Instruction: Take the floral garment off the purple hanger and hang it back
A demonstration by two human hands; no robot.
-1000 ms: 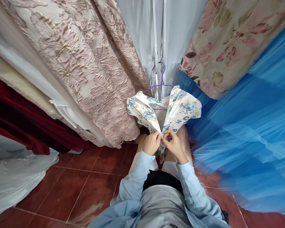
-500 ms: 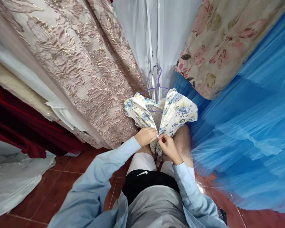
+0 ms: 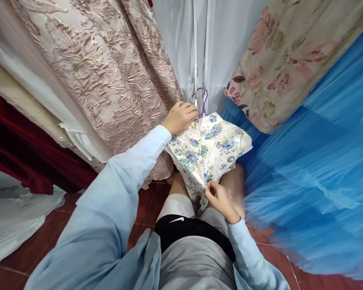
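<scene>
A white dress [image 3: 214,139] with blue flowers and yellow-green leaves hangs in front of my thighs on a purple hanger [image 3: 205,104]; only the hook of the hanger shows. A seam [image 3: 202,153] runs down the middle of the dress, its two edges together. My left hand [image 3: 182,117] is closed at the top of that seam, just beside the hanger hook; whatever small part sits under its fingers is hidden. Lower down, my right hand [image 3: 218,197] pinches the dress at the bottom of the seam. The dress is stretched between both hands.
Pink brocade fabric [image 3: 109,80] hangs at left, with dark red cloth [image 3: 33,149] beyond it. White metal poles [image 3: 195,48] stand ahead before white drapes. Floral cloth [image 3: 275,72] and blue tulle [image 3: 320,161] hang at right. The floor [image 3: 143,201] is red tile.
My left hand has moved up from the middle of the dress to its neckline. The open V between the two edges has come together. My right hand has shifted slightly down, still pinching the dress.
</scene>
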